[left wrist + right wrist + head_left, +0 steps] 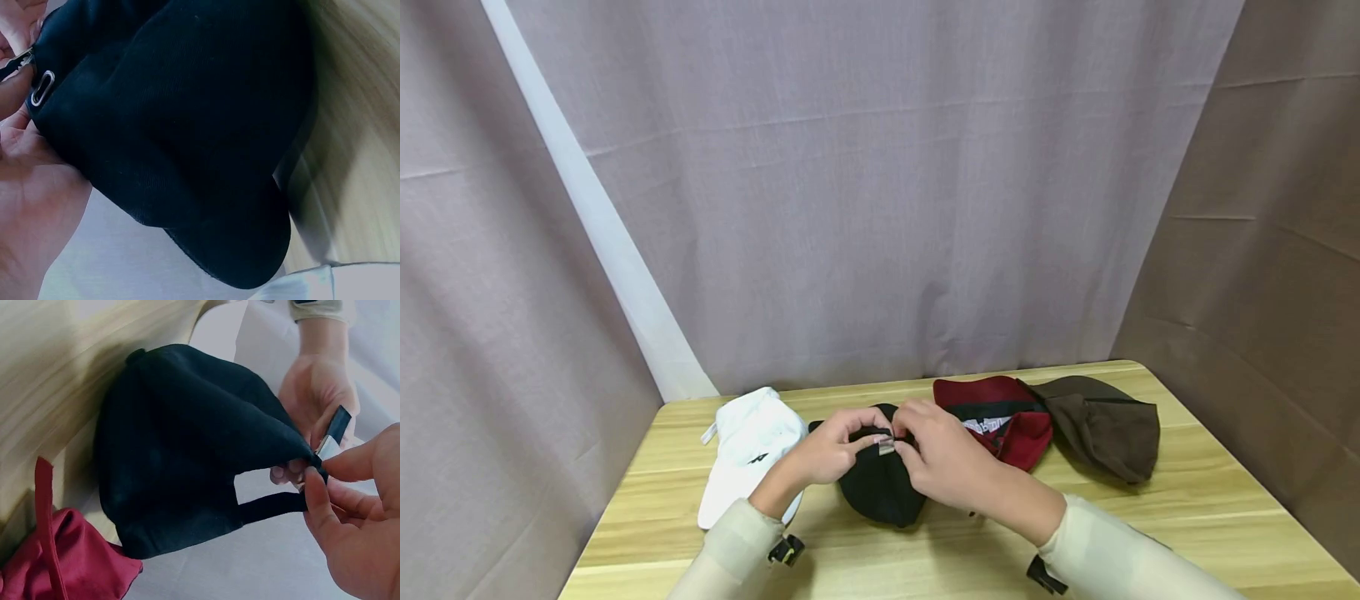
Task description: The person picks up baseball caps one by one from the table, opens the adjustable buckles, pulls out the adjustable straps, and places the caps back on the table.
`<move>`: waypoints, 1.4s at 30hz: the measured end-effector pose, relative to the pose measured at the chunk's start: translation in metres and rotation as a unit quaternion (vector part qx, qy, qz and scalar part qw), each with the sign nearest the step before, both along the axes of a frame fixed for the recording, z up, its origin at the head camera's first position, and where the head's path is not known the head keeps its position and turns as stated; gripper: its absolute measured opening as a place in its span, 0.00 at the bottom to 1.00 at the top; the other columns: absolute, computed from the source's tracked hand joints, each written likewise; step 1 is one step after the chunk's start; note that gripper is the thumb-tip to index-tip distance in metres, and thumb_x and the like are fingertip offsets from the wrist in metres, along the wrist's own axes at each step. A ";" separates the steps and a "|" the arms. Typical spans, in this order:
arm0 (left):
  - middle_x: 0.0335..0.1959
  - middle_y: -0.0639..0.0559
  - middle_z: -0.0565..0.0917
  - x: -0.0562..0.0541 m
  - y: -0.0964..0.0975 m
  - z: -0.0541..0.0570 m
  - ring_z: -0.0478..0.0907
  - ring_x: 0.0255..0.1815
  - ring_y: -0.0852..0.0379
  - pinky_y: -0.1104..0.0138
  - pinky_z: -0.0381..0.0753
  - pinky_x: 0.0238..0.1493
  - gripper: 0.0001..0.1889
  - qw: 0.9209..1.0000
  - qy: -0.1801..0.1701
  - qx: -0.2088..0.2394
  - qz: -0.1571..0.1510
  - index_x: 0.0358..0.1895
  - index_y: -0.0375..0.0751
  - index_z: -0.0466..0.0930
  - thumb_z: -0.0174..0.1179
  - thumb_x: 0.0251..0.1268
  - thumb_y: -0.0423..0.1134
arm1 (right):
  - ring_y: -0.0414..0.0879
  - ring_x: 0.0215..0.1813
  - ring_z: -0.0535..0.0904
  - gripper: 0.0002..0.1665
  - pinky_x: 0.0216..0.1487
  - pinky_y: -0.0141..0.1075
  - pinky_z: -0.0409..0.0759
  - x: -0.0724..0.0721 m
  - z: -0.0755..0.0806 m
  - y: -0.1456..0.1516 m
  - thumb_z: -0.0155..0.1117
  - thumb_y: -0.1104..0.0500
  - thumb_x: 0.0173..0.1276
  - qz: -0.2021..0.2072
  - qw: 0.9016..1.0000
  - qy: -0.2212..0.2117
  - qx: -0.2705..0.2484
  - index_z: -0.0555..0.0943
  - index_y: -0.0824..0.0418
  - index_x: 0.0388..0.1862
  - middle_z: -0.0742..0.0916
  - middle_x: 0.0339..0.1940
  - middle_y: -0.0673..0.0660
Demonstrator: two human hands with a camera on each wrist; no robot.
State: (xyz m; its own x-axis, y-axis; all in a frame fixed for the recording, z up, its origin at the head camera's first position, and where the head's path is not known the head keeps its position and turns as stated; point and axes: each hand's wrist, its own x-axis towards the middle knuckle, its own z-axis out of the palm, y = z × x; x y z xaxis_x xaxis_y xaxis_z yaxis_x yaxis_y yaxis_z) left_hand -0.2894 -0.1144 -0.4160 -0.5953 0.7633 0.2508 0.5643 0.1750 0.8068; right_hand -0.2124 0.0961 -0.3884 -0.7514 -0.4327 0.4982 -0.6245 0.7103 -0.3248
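Observation:
A black baseball cap is between my hands at the middle of the table, its back strap turned up toward me. With thumb and fingers, my left hand pinches the cap's back edge beside the metal buckle. My right hand pinches the strap at the buckle from the other side. An oval metal eyelet shows by the fingers in the left wrist view. The black brim points away from the hands there. Fingertips partly hide the buckle in the right wrist view.
A white cap lies on the wooden table to the left. On the right are a dark red cap with pale lettering and a brown cap overlapping it. Grey curtains stand behind and at the sides.

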 end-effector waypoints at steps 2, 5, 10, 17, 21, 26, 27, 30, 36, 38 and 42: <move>0.46 0.44 0.87 0.000 0.000 0.000 0.80 0.50 0.65 0.70 0.78 0.60 0.06 1.000 0.002 0.001 0.000 0.46 0.39 0.83 0.56 0.81 0.32 | 0.38 0.39 0.74 0.09 0.42 0.32 0.77 -0.001 0.002 0.001 0.69 0.68 0.71 0.007 1.000 -0.023 -0.003 0.78 0.56 0.35 0.80 0.35 0.47; 0.47 0.44 0.87 0.001 0.001 0.001 0.80 0.51 0.64 0.70 0.79 0.61 0.07 1.000 -0.001 0.004 -0.003 0.47 0.39 0.83 0.55 0.81 0.31 | 0.37 0.37 0.72 0.11 0.41 0.31 0.75 -0.005 0.005 0.003 0.68 0.67 0.73 0.023 0.999 -0.046 0.005 0.76 0.56 0.35 0.77 0.34 0.47; 0.46 0.42 0.87 0.002 0.000 0.000 0.80 0.50 0.65 0.70 0.79 0.61 0.07 1.000 -0.008 0.006 -0.020 0.46 0.36 0.83 0.54 0.80 0.29 | 0.34 0.35 0.71 0.12 0.39 0.28 0.74 -0.010 0.009 0.010 0.68 0.64 0.76 0.071 0.993 -0.090 0.006 0.75 0.55 0.34 0.78 0.35 0.47; 0.44 0.43 0.85 0.002 -0.001 -0.001 0.78 0.48 0.65 0.70 0.78 0.58 0.09 0.999 -0.003 0.006 -0.036 0.45 0.37 0.82 0.51 0.77 0.27 | 0.33 0.35 0.72 0.13 0.38 0.28 0.75 -0.018 0.009 0.018 0.68 0.63 0.76 0.118 0.985 -0.128 -0.002 0.75 0.54 0.33 0.79 0.36 0.46; 0.44 0.43 0.84 0.001 -0.002 -0.003 0.77 0.47 0.64 0.71 0.77 0.56 0.16 0.999 -0.007 0.011 -0.046 0.46 0.35 0.81 0.45 0.66 0.19 | 0.34 0.37 0.71 0.14 0.39 0.28 0.75 -0.020 0.006 0.020 0.67 0.64 0.77 0.134 0.982 -0.132 -0.007 0.74 0.53 0.33 0.78 0.37 0.46; 0.42 0.44 0.83 0.001 -0.001 -0.003 0.76 0.46 0.63 0.71 0.76 0.54 0.13 0.999 -0.011 0.016 -0.047 0.45 0.36 0.81 0.46 0.70 0.22 | 0.35 0.37 0.71 0.15 0.39 0.28 0.74 -0.020 0.004 0.020 0.67 0.67 0.75 0.134 0.984 -0.118 -0.014 0.74 0.53 0.32 0.78 0.37 0.46; 0.42 0.45 0.83 0.001 -0.001 -0.003 0.76 0.45 0.63 0.70 0.76 0.52 0.11 0.999 -0.010 0.016 -0.045 0.44 0.36 0.81 0.48 0.74 0.24 | 0.35 0.37 0.71 0.15 0.39 0.28 0.74 -0.021 0.004 0.020 0.67 0.67 0.75 0.133 0.984 -0.114 -0.015 0.74 0.53 0.31 0.78 0.36 0.46; 0.40 0.46 0.82 0.000 -0.002 -0.003 0.76 0.44 0.64 0.71 0.76 0.50 0.07 0.999 -0.013 0.018 -0.043 0.43 0.37 0.81 0.51 0.79 0.30 | 0.35 0.37 0.70 0.15 0.39 0.28 0.73 -0.022 0.004 0.019 0.67 0.68 0.74 0.134 0.985 -0.108 -0.015 0.74 0.53 0.31 0.78 0.36 0.46; 0.39 0.46 0.81 -0.001 -0.004 -0.004 0.75 0.41 0.64 0.71 0.74 0.46 0.07 0.999 -0.012 0.016 -0.043 0.45 0.36 0.80 0.51 0.80 0.30 | 0.35 0.36 0.69 0.15 0.39 0.28 0.73 -0.024 0.004 0.018 0.65 0.69 0.75 0.142 0.984 -0.109 -0.013 0.73 0.55 0.31 0.77 0.36 0.47; 0.39 0.46 0.81 -0.001 -0.004 -0.004 0.75 0.41 0.63 0.71 0.74 0.46 0.07 0.999 -0.013 0.016 -0.043 0.45 0.36 0.80 0.51 0.81 0.30 | 0.35 0.36 0.69 0.15 0.38 0.28 0.72 -0.025 0.004 0.017 0.64 0.70 0.75 0.143 0.983 -0.110 -0.016 0.73 0.55 0.31 0.77 0.36 0.48; 0.40 0.47 0.81 0.000 -0.008 -0.003 0.74 0.41 0.64 0.71 0.74 0.46 0.07 0.999 -0.014 0.022 -0.040 0.44 0.36 0.80 0.51 0.80 0.30 | 0.35 0.36 0.69 0.14 0.38 0.28 0.72 -0.027 0.004 0.014 0.63 0.72 0.74 0.151 0.983 -0.103 -0.022 0.74 0.57 0.32 0.77 0.35 0.48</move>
State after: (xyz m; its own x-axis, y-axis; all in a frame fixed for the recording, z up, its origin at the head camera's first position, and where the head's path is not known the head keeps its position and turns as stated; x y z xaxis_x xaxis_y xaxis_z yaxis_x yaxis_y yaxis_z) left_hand -0.2893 -0.1224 -0.4192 -0.5393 0.7978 0.2695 0.5525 0.0936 0.8283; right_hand -0.2389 0.1101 -0.3846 -0.6792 -0.6325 0.3725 -0.7223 0.4855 -0.4925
